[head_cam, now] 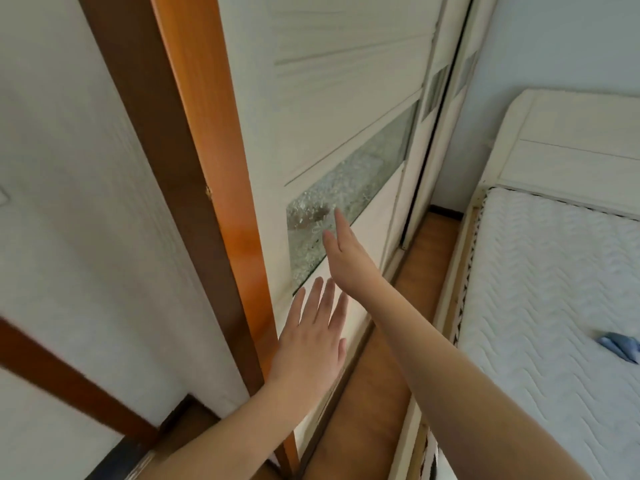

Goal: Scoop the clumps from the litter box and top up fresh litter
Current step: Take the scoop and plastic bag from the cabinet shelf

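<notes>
step: pre-task, not at the litter yet. Both palms on a white sliding door point(346, 109), prob sliding it to get through/inside.
L hand point(311, 337): flat on the lower panel, fingers straight + spread, holds nothing.
R hand point(346, 251): higher up, fingers straight, tips at the frosted glass strip point(349, 206), holds nothing.
litter box / scoop / fresh litter: not in view, can't tell where; guess behind the door.
surroundings: wood door frame point(221, 188) to the left, mattress point(554, 289) to the right w/ blue cloth point(620, 344) on it.
next: push sideways along the floor track w/ even palm pressure, then locate box + scoop.
</notes>
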